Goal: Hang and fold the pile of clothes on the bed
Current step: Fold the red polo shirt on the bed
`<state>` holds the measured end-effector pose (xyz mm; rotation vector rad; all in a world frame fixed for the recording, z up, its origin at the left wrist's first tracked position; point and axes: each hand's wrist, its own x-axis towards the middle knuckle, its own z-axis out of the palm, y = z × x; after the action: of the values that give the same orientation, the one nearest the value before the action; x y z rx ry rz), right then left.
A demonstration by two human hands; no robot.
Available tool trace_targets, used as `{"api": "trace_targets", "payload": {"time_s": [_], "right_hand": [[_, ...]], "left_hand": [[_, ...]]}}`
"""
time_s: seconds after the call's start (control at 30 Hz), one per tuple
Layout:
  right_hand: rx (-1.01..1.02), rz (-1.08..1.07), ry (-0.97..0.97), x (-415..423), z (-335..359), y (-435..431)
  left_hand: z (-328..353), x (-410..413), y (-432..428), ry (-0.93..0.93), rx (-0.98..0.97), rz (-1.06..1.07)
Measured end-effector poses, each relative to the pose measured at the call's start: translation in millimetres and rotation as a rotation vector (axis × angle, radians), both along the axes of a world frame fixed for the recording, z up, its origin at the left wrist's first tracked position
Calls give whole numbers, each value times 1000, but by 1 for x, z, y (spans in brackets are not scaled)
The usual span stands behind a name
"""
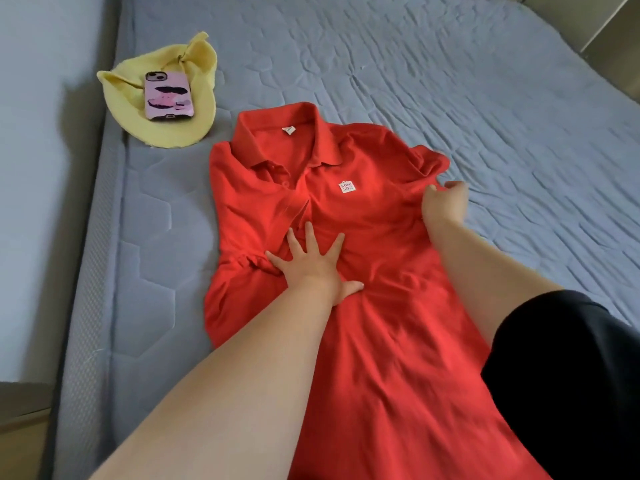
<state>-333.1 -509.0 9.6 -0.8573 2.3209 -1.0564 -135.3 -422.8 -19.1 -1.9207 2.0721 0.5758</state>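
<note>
The polo shirt (381, 237) is glowing bright red, its small chest patch (347, 187) showing white with red lettering. The mattress (450, 81) is showing blue-grey with hexagon quilting, the cloth (173, 133) pale yellow, the phone case (168, 95) pink with black smears.

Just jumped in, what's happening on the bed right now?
A person has a red polo shirt spread face up on the mattress. The left hand presses flat on its middle, while the right hand grips its side edge. A phone lies on a yellow cloth nearby.
</note>
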Motion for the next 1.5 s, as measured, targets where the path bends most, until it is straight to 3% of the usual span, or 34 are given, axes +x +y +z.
{"api": "trace_targets", "payload": {"time_s": [0.07,0.13,0.2,0.27,0.3,0.37,0.47,0.57,0.63,0.8,0.87,0.93,1.0,1.07,1.33,1.43,1.5], "right_hand": [[34,-133,-112,-15,-1,-10],[77,-74,-351,-23,-6,-16],[49,-55,-523,-27,-5,-20],[-68,-131,-577,-25,1,-25],[-180,-146,-520,-22,5,-27],[-362,-60,-184,-4,15,-20],[-483,353,251,28,11,15],[-401,765,500,44,-13,44],[-340,804,479,45,-24,55],[-460,521,371,54,-19,51],[-461,543,399,59,-12,40],[-350,706,544,63,-12,25],[-52,893,706,65,-22,11],[241,971,721,65,-37,5],[369,931,775,72,-58,1],[405,937,774,72,-61,-4],[414,938,764,72,-63,-6]], "left_hand": [[-2,0,-1,-17,-5,-8],[-4,-1,-1,-31,-7,-18],[-5,-2,-2,-45,-5,-24],[-6,-2,-3,-59,-1,-24],[-6,-2,-3,-60,0,-22],[-7,-3,-3,-60,-10,-17],[-7,-3,-1,-65,-34,-15],[-6,-1,1,-47,-43,-24],[-5,-1,2,-46,-46,-31],[-6,-1,4,-59,-48,-37],[-6,-2,3,-58,-51,-35],[-6,-2,2,-64,-42,-36],[-6,-1,2,-51,-39,-33],[-5,0,3,-28,-41,-33],[19,7,-3,-46,24,-120],[32,27,-3,-58,-126,-246],[41,47,-8,110,-427,-246]]}}
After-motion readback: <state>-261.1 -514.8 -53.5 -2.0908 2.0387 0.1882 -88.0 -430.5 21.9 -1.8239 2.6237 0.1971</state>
